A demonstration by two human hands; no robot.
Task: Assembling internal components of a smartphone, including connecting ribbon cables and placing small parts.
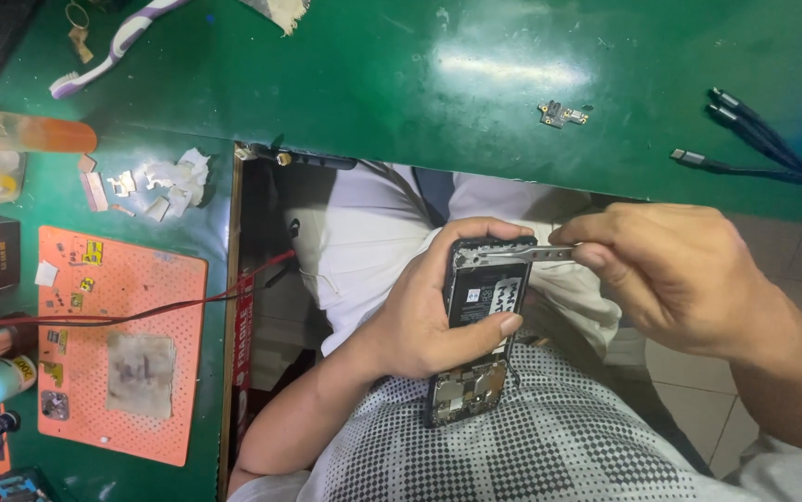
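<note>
Holding an open phone over the lap

Holding the phone [477, 321] tight, the left hand [420, 316] wraps its fingers around it, just below the green table [475, 121]. The right hand [675, 274] pinches thin tweezers [536, 251], whose tips touch the phone's top. A small board [562, 114] lies on the table above the phone. An orange mat [118, 344] lies far left of the phone.

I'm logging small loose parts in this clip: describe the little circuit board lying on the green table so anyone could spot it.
Start from the green table and look at its right half, past the bright glare patch. The small circuit board lies alone there, left of the bundle of dark charging cables. It is a tiny, irregular gold-and-grey piece, the only loose part on that side; the other scraps sit by the orange mat.
</note>
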